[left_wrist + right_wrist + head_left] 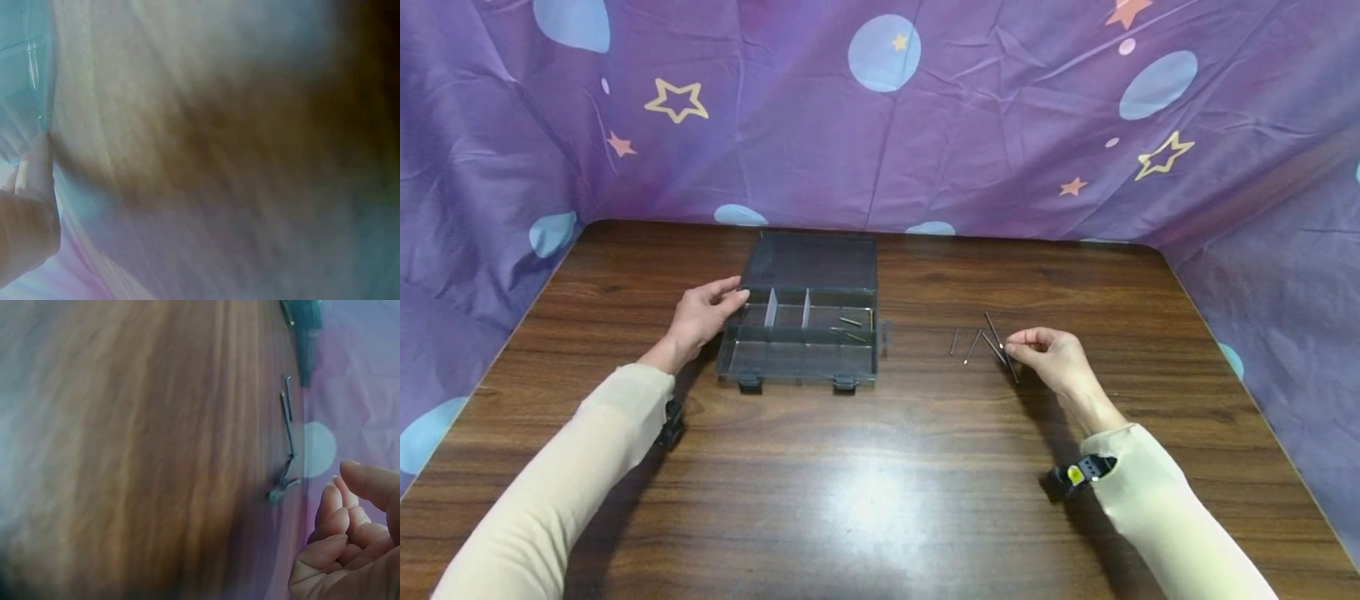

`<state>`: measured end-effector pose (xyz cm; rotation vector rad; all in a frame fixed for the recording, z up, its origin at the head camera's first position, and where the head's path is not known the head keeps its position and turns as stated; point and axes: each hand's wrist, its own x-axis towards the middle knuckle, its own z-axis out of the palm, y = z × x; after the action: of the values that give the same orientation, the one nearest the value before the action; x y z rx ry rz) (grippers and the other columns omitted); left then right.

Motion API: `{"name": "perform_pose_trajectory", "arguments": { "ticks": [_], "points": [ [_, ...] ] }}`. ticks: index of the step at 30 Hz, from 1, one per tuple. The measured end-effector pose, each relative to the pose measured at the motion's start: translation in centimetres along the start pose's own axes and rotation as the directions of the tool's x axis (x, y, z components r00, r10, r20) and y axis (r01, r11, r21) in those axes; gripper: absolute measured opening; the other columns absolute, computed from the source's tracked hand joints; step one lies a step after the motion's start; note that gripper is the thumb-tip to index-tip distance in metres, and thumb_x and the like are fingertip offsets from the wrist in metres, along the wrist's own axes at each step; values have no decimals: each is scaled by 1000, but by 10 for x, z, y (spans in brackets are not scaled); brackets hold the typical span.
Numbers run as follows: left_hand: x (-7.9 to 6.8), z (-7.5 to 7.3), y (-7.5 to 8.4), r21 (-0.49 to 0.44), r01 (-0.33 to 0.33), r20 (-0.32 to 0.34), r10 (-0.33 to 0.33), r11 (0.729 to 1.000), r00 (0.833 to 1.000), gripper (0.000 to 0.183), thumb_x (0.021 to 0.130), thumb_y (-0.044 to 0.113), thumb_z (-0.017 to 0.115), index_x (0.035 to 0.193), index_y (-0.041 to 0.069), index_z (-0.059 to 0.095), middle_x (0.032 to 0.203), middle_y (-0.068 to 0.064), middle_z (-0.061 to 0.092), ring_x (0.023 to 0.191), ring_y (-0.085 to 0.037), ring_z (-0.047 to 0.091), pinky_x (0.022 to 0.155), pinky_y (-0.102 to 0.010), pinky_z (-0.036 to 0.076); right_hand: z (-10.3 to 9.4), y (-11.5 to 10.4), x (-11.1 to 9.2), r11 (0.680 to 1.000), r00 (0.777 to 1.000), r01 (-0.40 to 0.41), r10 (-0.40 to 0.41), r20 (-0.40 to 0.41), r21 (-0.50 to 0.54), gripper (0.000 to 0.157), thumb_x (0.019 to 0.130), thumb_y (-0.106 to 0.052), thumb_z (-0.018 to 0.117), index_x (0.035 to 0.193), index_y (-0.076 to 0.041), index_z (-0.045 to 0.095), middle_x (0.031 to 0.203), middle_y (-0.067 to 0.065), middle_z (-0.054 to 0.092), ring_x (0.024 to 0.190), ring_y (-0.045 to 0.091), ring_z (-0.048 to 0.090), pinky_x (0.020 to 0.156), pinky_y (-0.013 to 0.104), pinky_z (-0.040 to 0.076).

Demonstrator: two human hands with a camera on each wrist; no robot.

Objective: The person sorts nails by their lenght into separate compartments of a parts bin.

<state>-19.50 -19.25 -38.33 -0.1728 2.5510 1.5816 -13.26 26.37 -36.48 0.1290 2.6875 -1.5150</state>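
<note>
The open compartment box [801,333] sits on the wooden table [880,483], lid laid back. Its right-hand compartment already contains a few nails [851,327]; roughly four loose nails [977,340] lie on the table just right of the box, so the sorting appears partly complete. The left hand [700,321] rests against the box's left wall, fingers extended and holding nothing. The right hand [1051,357] is at the loose nails with fingers curled; thumb and forefinger appear to pinch one long nail [1000,343] of that group.
</note>
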Motion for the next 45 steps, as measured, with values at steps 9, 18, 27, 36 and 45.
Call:
{"name": "perform_pose_trajectory", "arguments": {
  "ticks": [9, 18, 27, 36, 45],
  "points": [
    [-2, -1, 0, 9, 0, 7, 0, 1000, 1000, 54, 97, 30, 52, 143, 5, 39, 138, -20, 48, 126, -29, 47, 101, -41, 41, -4, 10, 0, 997, 998, -41, 44, 51, -58, 30, 86, -5, 64, 105, 17, 57, 65, -16, 55, 61, -1, 48, 55, 18, 40],
    [-2, -1, 1, 3, 2, 4, -2, 1000, 1000, 54, 97, 30, 53, 143, 6, 39, 138, -20, 47, 127, -30, 46, 102, -41, 40, -4, 18, -1, 991, 998, -32, 39, 51, -130, 27, 83, -4, 67, 101, 15, 60, 68, -10, 58, 61, -1, 48, 55, 17, 41],
    [-1, 0, 0, -1, 13, -2, -13, 1000, 1000, 53, 96, 29, 53, 142, 6, 41, 138, -19, 48, 127, -28, 46, 102, -40, 40, -5, 17, -3, 954, 1000, 23, -17, 20, -298, 18, 80, -7, 70, 91, 6, 66, 65, -5, 60, 58, 3, 48, 55, 21, 38],
    [-2, -1, 0, -2, 4, 1, -4, 1000, 1000, 53, 96, 29, 53, 142, 5, 40, 138, -20, 47, 127, -29, 45, 103, -41, 39, -4, 15, -4, 954, 999, 33, -23, 37, -299, 14, 82, -4, 67, 89, 8, 67, 68, 4, 67, 53, 3, 57, 50, 18, 49],
    [-2, -1, 1, -2, 17, 8, -17, 1000, 1000, 54, 96, 31, 53, 143, 6, 40, 139, -19, 47, 128, -28, 45, 103, -40, 39, -4, 12, 0, 953, 998, 7, 14, 64, -304, 11, 82, -1, 63, 87, 8, 67, 71, 6, 68, 57, 3, 60, 55, 20, 54]
  ]
}}
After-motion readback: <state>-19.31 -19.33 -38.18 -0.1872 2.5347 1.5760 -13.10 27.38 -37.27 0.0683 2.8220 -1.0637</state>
